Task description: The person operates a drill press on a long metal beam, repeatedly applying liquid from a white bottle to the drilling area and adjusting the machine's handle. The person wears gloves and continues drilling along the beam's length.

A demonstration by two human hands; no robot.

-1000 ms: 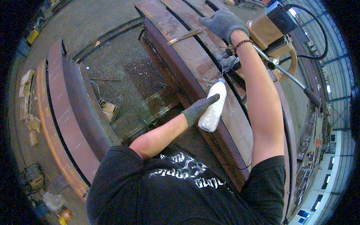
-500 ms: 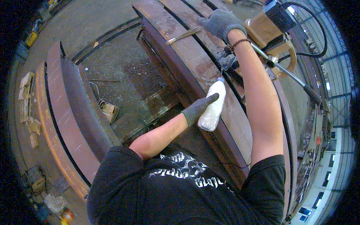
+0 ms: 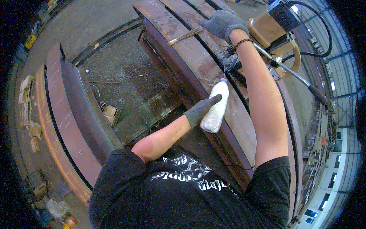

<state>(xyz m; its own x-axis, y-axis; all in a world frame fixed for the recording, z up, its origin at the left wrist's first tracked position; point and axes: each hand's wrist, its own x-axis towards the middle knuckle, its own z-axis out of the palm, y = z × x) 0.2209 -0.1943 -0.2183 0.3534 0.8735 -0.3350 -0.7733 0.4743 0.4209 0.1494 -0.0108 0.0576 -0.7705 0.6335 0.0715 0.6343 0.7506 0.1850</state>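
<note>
My left hand, in a dark grey glove, is wrapped round a white plastic bottle. The bottle is tilted, its narrow spout end towards the bit of a magnetic drill. Wet, stringy metal shavings lie around that bit, on a rusty steel beam. My right hand, in a lighter grey knitted glove, is closed at the far end of one of the drill's feed levers; the glove hides that end. Another lever with a black grip points down to the right.
A brush with straw-like bristles lies on the beam left of my right hand. More steel beams stand at the left, with a crushed carton beside them on the shaving-strewn floor. The drill's black cable loops at the upper right.
</note>
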